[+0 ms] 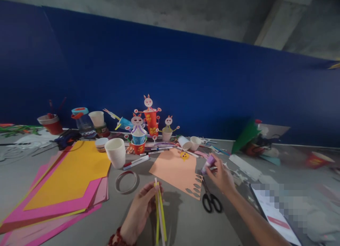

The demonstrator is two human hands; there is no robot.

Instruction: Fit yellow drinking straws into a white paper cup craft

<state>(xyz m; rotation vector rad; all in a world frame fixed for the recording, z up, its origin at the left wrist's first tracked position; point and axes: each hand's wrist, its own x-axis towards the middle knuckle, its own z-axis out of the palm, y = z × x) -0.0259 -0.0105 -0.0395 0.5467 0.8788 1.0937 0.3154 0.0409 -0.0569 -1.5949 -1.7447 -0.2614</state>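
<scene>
Low at the middle, my left hand (139,209) pinches yellow paper strips (162,219) near their top, along with a pale thin stick. The strips hang down past the bottom of the view. Off to the right, my right hand (224,178) has its fingers round a purple glue stick (208,164), held tilted. Beneath and beside it are black-handled scissors (211,202) and a peach paper sheet (172,170) with leaf-shaped holes cut along its lower right edge. A small yellow face cutout (184,155) rests on that sheet's far edge.
Paper-cup rabbit figures (151,120) stand at the back. Left lie coloured paper sheets (71,171), a white cup (116,153), a tape roll (126,182) and markers (136,162). A phone or tablet (276,217) lies at right. A blue partition (170,69) rises behind.
</scene>
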